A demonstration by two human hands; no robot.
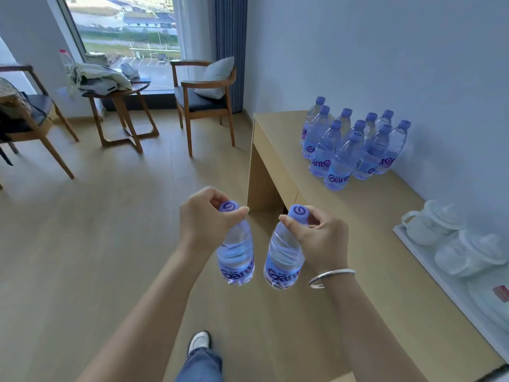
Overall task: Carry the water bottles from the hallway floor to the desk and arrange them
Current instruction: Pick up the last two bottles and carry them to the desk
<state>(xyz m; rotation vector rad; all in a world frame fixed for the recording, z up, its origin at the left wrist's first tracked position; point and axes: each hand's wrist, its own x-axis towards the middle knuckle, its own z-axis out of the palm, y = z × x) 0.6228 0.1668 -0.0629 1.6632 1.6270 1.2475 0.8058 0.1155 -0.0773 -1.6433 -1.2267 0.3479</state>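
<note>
Blue-capped, the two water bottles I carry hang just beside the desk (366, 244), my left hand (205, 219) pinching the left bottle (237, 257) by its neck, my right hand (321, 241) pinching the right bottle (283, 260), bottle cluster (355, 144) standing on the desktop.

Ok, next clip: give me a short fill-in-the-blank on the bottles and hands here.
1. Each hand grips one bottle near its ____: left hand, right hand.
2. The bottle group stands on the ____, close to the wall.
3. The bracelet is on the ____ wrist.
4. The white tray with cups sits on the desk, ____ to the camera than the group.

Missing words: cap; desk; right; nearer
</note>
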